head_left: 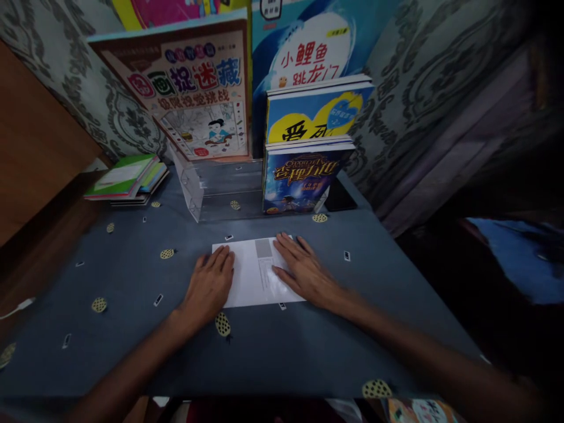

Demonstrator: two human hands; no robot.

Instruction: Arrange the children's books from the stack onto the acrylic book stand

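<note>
A white, slightly glossy sheet (245,275) with a grey block and small print lies flat on the table; whether it is a single sheet or part of a booklet cannot be made out. My left hand (211,278) rests palm down on its left edge, fingers stretched forward and held close together. Over the right part of the sheet, my right hand (304,269) lies flat with the fingers apart and the thumb pointing inward. Neither hand grips anything. Both hands cover parts of the sheet's edges.
Behind the sheet, a clear acrylic book rack (224,188) holds a dark blue book (299,182), a blue-and-yellow book (317,111) and larger picture books (198,94). Left of it lies a stack of thin books (126,179). A dark flat object (340,197) sits right of the rack.
</note>
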